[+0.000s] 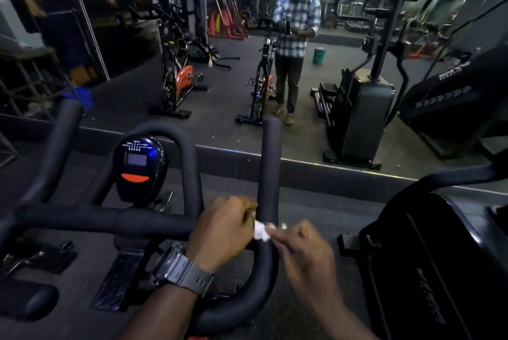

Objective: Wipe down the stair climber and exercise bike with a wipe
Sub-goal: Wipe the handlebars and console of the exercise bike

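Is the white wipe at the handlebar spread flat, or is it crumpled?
Crumpled. The wipe shows as a small bunched white wad between the left hand and right hand, against the right handlebar grip.

Grey wristwatch — chunky, left wrist

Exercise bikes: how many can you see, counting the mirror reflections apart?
1 real: the exercise bike under both hands. The mirror shows 2 more: its reflection beside the person, and another bike further left. Others may be hidden.
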A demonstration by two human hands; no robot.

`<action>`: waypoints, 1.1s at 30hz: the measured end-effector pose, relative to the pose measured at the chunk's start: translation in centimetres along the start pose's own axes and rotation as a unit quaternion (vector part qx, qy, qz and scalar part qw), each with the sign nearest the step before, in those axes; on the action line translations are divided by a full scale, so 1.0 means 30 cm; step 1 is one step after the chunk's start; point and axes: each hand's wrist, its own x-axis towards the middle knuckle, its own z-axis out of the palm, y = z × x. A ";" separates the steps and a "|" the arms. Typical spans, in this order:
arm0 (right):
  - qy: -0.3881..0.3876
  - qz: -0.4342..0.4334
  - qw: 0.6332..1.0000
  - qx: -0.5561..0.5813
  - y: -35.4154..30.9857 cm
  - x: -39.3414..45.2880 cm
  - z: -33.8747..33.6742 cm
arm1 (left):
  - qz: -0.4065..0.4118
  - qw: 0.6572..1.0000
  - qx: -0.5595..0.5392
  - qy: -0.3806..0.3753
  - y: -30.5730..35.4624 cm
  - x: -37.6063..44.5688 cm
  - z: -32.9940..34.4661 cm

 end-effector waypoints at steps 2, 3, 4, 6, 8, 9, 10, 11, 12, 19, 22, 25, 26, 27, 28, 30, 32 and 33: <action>-0.051 -0.006 0.998 0.047 -0.006 -0.085 -0.034 | -0.010 1.000 0.000 0.017 0.004 -0.009 0.005; -0.067 -0.018 0.996 0.053 -0.010 -0.069 -0.046 | -0.013 1.000 0.002 0.020 0.008 -0.008 0.007; -0.081 -0.026 0.995 0.044 -0.013 -0.026 -0.046 | -0.017 1.000 0.004 0.020 0.014 -0.006 0.005; -0.053 -0.038 0.998 -0.003 0.008 0.103 -0.019 | -0.028 0.999 0.005 0.019 0.025 -0.002 -0.003; -0.015 0.002 1.000 -0.002 0.005 0.206 0.010 | -0.040 0.999 0.000 0.020 0.030 -0.005 -0.008; -0.011 -0.007 1.000 -0.008 0.002 0.201 0.025 | -0.045 0.999 -0.006 0.023 0.029 -0.004 -0.012; -0.027 -0.023 0.999 -0.013 -0.009 0.159 0.020 | -0.051 0.998 -0.018 0.023 0.028 -0.007 -0.013; -0.054 -0.055 0.997 -0.030 -0.013 0.093 0.014 | -0.056 0.997 -0.035 0.027 0.027 -0.007 -0.017; -0.099 -0.073 0.992 -0.013 -0.025 0.027 -0.002 | -0.059 0.996 -0.055 0.033 0.028 -0.011 -0.018; -0.104 -0.077 0.989 -0.075 -0.026 0.230 0.007 | -0.072 0.992 -0.076 0.071 0.020 -0.010 -0.018; -0.172 -0.072 0.981 -0.060 -0.058 0.120 -0.021 | -0.073 0.989 -0.105 0.074 0.013 -0.011 -0.021; -0.235 -0.118 0.964 -0.041 -0.082 0.074 -0.078 | -0.066 0.991 -0.097 0.071 0.010 -0.011 -0.009; -0.233 -0.146 0.959 -0.073 -0.072 0.119 -0.069 | -0.064 0.992 -0.082 0.066 0.010 -0.009 -0.004; -0.224 -0.169 0.954 -0.107 -0.065 0.184 -0.054 | -0.061 0.993 -0.072 0.066 0.010 -0.008 0.000; -0.214 -0.172 0.950 -0.147 -0.056 0.253 -0.039 | -0.059 0.994 -0.066 0.066 0.015 -0.012 -0.003; -0.201 -0.169 0.934 -0.242 -0.054 0.361 -0.010 | -0.061 0.993 -0.076 0.071 0.021 -0.019 -0.010; -0.241 -0.168 0.904 -0.309 -0.075 0.409 0.000 | -0.066 0.988 -0.104 0.088 0.022 -0.018 -0.019; -0.271 -0.182 0.892 -0.313 -0.093 0.409 -0.006 | -0.067 0.986 -0.115 0.097 0.019 -0.018 -0.018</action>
